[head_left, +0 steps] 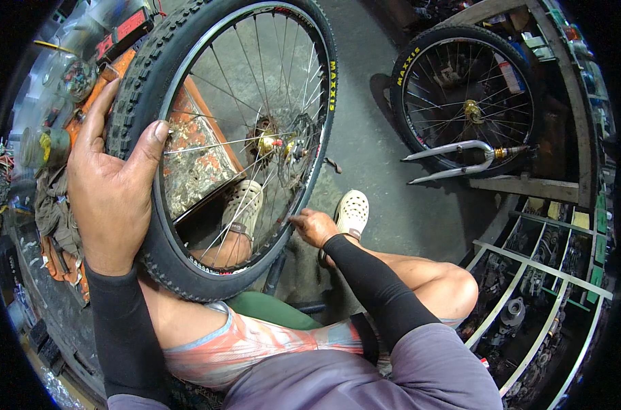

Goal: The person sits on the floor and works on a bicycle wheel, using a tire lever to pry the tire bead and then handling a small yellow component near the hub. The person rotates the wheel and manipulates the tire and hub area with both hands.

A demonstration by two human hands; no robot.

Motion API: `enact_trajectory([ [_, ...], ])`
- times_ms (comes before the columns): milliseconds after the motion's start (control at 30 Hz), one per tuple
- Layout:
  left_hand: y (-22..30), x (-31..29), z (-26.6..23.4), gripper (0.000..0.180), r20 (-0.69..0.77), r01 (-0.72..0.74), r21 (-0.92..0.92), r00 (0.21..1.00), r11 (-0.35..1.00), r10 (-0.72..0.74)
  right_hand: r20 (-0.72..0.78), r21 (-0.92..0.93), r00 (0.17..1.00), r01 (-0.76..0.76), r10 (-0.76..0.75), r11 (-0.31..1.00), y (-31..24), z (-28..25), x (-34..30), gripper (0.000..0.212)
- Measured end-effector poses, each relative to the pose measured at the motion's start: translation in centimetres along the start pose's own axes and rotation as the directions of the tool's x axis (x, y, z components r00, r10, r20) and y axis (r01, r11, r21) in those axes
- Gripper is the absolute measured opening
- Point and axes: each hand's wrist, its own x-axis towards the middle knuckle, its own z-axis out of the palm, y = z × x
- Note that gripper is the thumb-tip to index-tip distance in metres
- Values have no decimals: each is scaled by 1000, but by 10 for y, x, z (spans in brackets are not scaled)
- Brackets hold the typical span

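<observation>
A bicycle wheel (325, 48) with a knobby black tyre stands tilted in front of me, its gold hub (266, 142) and sprockets showing among thin spokes. My left hand (116, 184) is closed round the tyre on the left side, thumb over the rim and fingers along the tread. Lower right on the wheel, my right hand (315, 227) is closed with its fingertips against the rim edge. Whatever those fingers pinch is too small or hidden to name.
Behind the wheel sits a worn orange metal box (204, 164). A second wheel (430, 51) leans at the back right, with a silver fork (454, 152) before it. Right of me, a metal rack (525, 263) holds several parts. Jars (54, 147) and rags crowd the left.
</observation>
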Motion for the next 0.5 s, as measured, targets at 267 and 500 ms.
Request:
enact_trajectory([
  [267,2,0,-1,60,3,-2,26,1000,1000,2,-77,-125,988,-140,131,982,17,6,18,43],
  [500,2,1,-2,59,7,17,43,1000,999,-17,-21,-206,994,-109,107,972,12,8,24,40],
])
